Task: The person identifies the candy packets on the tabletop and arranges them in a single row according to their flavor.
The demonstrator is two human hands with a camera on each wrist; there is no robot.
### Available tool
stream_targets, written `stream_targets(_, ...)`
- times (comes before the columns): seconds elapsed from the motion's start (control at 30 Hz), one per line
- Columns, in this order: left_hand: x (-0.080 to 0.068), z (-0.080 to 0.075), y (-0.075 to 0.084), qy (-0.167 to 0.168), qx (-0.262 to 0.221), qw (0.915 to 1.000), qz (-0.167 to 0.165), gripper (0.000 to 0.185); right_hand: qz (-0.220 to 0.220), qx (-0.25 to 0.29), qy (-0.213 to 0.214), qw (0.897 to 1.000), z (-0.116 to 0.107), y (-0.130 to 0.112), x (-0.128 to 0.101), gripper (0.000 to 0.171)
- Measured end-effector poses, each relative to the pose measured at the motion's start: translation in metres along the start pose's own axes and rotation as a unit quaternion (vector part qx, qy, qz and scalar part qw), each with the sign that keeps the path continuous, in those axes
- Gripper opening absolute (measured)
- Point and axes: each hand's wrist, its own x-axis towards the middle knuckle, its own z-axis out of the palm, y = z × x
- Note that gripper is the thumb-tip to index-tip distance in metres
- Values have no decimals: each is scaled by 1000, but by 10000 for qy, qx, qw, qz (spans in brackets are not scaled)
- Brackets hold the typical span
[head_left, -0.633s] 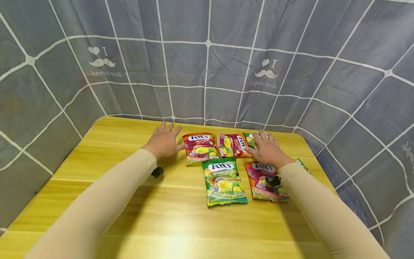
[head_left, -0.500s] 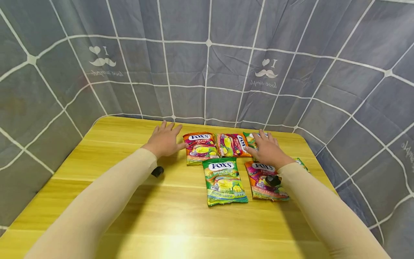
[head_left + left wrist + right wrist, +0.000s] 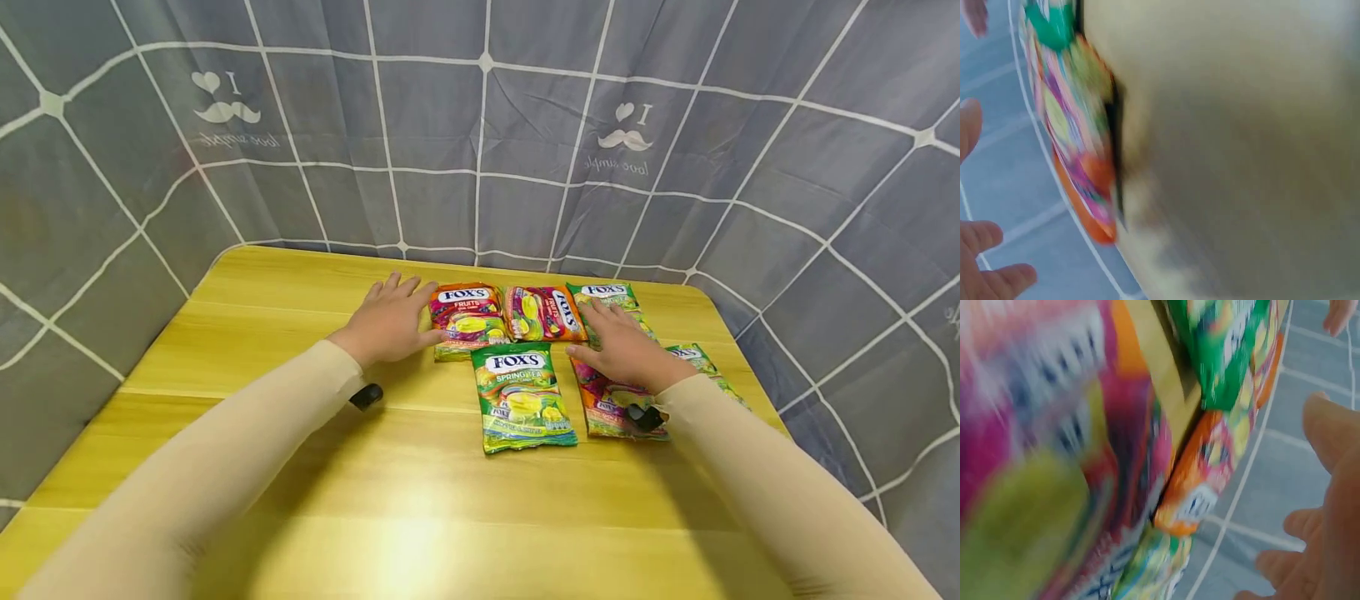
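My left hand (image 3: 390,323), fingers extended, is at the left edge of an orange-and-purple Fox's Fruits candy bag (image 3: 468,321) and overlaps it slightly in the head view. Its fingers (image 3: 1007,281) look spread and hold nothing in the left wrist view. With fingers outstretched, my right hand (image 3: 626,350) hovers over the right-hand bags. It partly covers a green candy bag (image 3: 606,292) at the back and another Fruits bag (image 3: 600,408) below the palm. In the middle lie a sideways Fruits bag (image 3: 546,314) and, nearer me, a green Spring Tea candy bag (image 3: 522,404).
Another green bag (image 3: 701,360) lies by the right sleeve, partly hidden. The wooden table (image 3: 420,500) ends at a grey curtain (image 3: 427,108) with white grid lines. Black camera pieces (image 3: 367,396) show at the wrists.
The head view has tipped down, so the table sits higher. My left hand has moved right onto the Fruits bag's edge. My right hand has drawn back toward me, uncovering more of the back green bag.
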Motion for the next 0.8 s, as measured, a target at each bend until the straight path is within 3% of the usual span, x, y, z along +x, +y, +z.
stream_targets(0.13, -11, -3, 19, -43, -26, 9997, 221, 93, -405, 192, -87, 9990, -2, -10, -11, 88)
stream_targets(0.27, -23, 6, 36, -315, -88, 9987, 381, 95, -753, 540, -289, 9953, 4, -19, -20, 88)
stream_targets(0.43, -34, 22, 55, -628, -222, 9966, 484, 97, -602, 814, -615, 9930, 18, -26, -26, 94)
stream_targets(0.63, -43, 43, 71, -984, -167, 9931, 612, 100, -494, 402, -630, 9960, 28, -31, -29, 96)
stream_targets(0.8, -45, 55, 80, -1294, -234, 9899, 533, 99, -561, -71, -795, 9952, 34, -35, -29, 93)
